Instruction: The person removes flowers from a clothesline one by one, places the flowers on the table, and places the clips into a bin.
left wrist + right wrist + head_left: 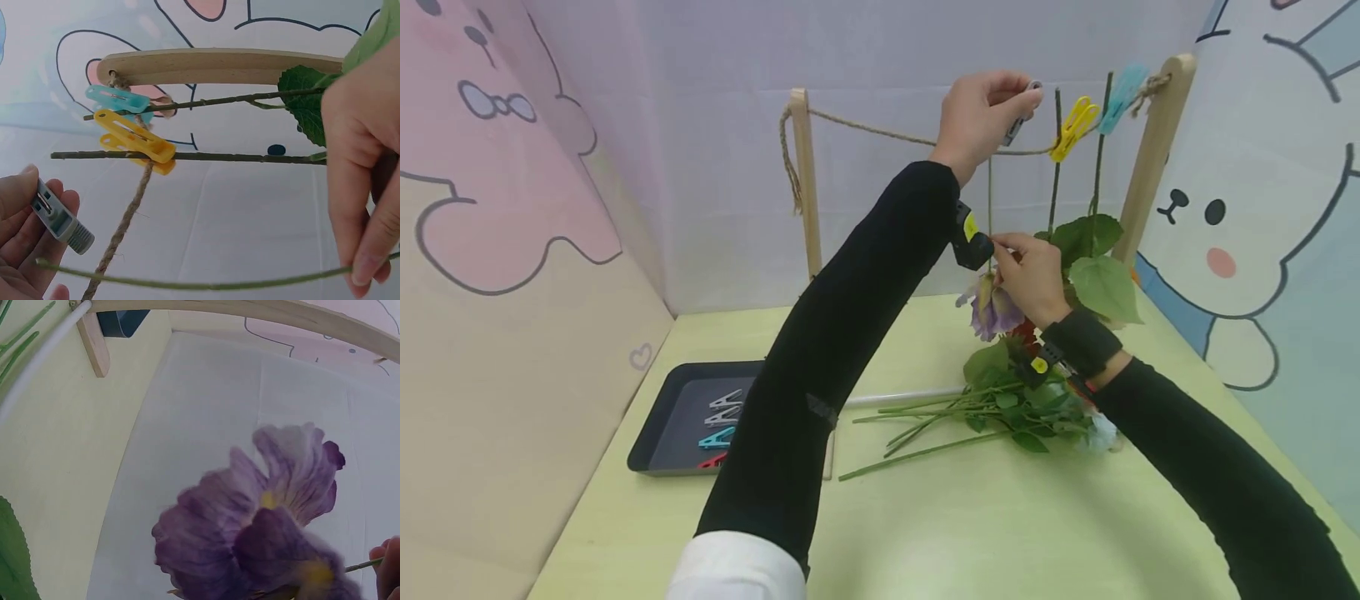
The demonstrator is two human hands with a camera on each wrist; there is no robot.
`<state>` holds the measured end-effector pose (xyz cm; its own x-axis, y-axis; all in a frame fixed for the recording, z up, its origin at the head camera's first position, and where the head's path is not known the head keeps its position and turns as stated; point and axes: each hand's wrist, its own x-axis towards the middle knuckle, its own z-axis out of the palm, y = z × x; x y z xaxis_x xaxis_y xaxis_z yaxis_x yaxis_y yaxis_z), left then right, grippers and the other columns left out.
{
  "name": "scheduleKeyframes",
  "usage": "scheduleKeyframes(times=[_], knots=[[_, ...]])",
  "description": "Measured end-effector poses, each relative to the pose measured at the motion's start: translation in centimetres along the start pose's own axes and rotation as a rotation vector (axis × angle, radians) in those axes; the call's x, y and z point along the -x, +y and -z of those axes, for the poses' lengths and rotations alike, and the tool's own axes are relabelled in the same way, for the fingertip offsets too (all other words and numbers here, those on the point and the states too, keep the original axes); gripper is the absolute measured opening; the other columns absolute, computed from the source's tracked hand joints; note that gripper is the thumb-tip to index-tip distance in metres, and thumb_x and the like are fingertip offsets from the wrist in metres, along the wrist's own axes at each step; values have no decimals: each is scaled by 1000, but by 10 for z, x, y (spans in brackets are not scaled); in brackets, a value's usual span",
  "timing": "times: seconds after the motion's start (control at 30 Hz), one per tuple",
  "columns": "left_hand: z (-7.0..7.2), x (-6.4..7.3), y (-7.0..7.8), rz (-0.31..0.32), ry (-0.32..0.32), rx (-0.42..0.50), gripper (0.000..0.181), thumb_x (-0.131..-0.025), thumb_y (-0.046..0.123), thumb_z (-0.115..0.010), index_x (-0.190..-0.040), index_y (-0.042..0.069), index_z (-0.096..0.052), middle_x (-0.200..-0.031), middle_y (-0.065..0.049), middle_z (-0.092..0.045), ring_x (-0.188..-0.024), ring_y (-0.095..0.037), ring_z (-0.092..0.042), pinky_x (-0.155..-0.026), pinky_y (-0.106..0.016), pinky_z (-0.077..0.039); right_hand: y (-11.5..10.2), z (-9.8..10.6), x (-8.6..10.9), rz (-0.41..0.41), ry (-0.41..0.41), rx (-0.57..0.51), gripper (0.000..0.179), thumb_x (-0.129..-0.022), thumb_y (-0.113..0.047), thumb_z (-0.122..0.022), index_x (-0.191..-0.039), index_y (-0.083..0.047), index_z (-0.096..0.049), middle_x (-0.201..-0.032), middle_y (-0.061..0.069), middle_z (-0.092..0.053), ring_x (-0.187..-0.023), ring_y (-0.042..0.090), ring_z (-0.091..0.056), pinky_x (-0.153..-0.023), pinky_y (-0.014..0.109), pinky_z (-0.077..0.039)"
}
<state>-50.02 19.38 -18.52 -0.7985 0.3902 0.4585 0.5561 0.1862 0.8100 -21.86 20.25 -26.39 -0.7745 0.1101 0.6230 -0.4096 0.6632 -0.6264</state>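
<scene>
My left hand [981, 117], raised at the rope [887, 132], holds a grey clothespin [60, 219] between thumb and fingers. Lower down, my right hand [1033, 275] pinches the thin green stem [212, 286] of a purple flower [244, 531], whose bloom points downward. The stem's free end reaches up to the rope and overlaps it in the left wrist view, close to the grey clothespin. To the right, a yellow clothespin [137, 139] and a light blue clothespin [119, 100] grip two darker stems on the rope, with leaves hanging below.
Two wooden posts [807, 183] carry the rope. Several cut flowers with green stems [925, 412] lie on the table [940, 525] beneath. At the left, a dark tray [662, 433] holds several clothespins, grey, blue and red, partly hidden behind my left arm.
</scene>
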Motion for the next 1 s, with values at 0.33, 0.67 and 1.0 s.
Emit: scheduleKeyframes(times=[0.33,0.67,1.0], knots=[[84,137,108,-98,25,17,40,-76,47,-67,-112,32,-61,-107,13,-64,-100,5,-55,-92,-10,-38,-8,-5,13,476,-4,206,15,-85,-4,-63,-96,4,-69,-82,17,-66,-65,28,-60,-57,37,-49],[169,318,157,-220,54,-299,33,-89,13,-61,-119,0,-59,-112,-13,-65,-103,-19,-62,-92,-22,-47,-8,-5,31,868,-291,490,22,-78,7,-65,-98,-2,-65,-82,10,-61,-44,7,-38,-38,18,-28],[222,403,57,-218,35,-401,34,-88,14,-62,-121,6,-59,-110,-13,-64,-104,-23,-59,-108,-32,-33,27,-15,69,876,-584,737,26,-75,4,-70,-97,-7,-65,-81,5,-53,-53,9,-44,-42,19,-22]])
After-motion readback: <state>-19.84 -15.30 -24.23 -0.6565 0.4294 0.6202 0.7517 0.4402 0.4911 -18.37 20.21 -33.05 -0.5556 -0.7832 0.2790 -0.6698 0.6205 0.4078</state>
